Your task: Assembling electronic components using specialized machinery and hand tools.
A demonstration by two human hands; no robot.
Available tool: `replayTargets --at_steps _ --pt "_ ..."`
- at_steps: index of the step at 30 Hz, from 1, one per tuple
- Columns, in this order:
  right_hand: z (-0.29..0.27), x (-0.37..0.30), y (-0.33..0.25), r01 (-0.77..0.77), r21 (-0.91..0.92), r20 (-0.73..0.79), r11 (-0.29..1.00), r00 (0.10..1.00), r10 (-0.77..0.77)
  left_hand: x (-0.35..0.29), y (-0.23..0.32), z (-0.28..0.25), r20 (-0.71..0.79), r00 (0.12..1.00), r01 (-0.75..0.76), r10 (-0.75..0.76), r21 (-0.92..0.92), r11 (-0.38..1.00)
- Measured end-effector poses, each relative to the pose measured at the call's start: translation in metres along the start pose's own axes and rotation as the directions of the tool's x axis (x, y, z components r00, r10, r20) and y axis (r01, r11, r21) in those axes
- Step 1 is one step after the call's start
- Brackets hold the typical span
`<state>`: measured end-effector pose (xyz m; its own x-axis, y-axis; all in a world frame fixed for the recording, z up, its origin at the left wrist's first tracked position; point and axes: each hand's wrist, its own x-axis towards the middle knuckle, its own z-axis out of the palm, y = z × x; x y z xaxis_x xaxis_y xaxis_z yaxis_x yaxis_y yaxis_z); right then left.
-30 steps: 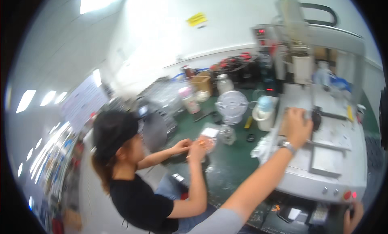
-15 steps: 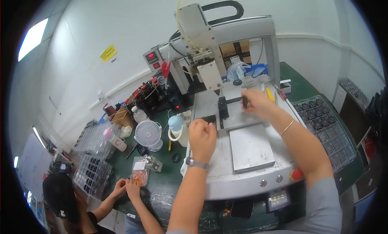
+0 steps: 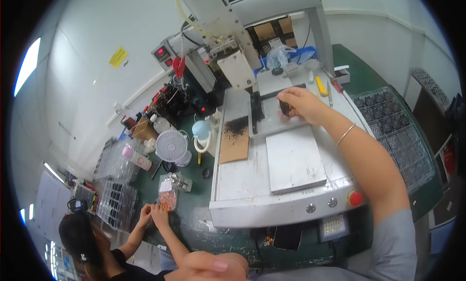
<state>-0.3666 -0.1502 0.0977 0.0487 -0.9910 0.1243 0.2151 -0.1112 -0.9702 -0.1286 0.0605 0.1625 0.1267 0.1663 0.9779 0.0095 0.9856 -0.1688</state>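
Note:
My right hand (image 3: 298, 105) pinches a small dark part (image 3: 284, 107) between thumb and fingers, just above a grey metal fixture plate (image 3: 272, 120) on the machine bed. A black block-like piece (image 3: 257, 113) sits along the plate's left side. My left hand (image 3: 206, 262) is low at the picture's bottom edge, near my body. Only a thumb tip and part of the hand show there; its other fingers are hidden. Left of the fixture lies a brown cardboard piece (image 3: 235, 147) with black crumbs on it.
The machine's head (image 3: 238, 69) hangs over the bed, with a white block (image 3: 295, 159) in front and a red button (image 3: 354, 198) at the front edge. Clear trays of dark parts (image 3: 388, 135) stand right. A fan (image 3: 172, 147) and another person's hands (image 3: 154, 214) are at left.
My left hand has drawn back from the fixture to the bottom edge, uncovering the cardboard. The dark part in my right hand has tilted. The view has shifted.

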Motion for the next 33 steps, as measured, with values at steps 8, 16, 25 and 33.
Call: replayTargets --at_steps 8,16,25,33 --pt "-0.003 0.000 0.000 0.013 -0.050 -0.016 0.999 1.000 -0.014 -0.028 0.033 -0.073 0.052 0.967 -0.253 0.249 0.101 0.962" --pt "0.006 -0.011 -0.004 -0.019 -0.162 -0.052 0.987 0.999 0.011 0.011 0.020 -0.027 0.200 0.941 -0.327 0.271 0.345 0.880" --pt "0.005 -0.009 -0.003 -0.017 -0.132 -0.038 0.991 0.999 0.012 0.012 0.023 -0.025 0.296 0.915 -0.369 0.274 0.342 0.864" --pt "0.019 -0.008 -0.007 0.027 -0.210 0.024 0.977 0.999 -0.022 -0.001 -0.027 -0.021 0.288 0.916 -0.322 0.279 0.114 0.940"
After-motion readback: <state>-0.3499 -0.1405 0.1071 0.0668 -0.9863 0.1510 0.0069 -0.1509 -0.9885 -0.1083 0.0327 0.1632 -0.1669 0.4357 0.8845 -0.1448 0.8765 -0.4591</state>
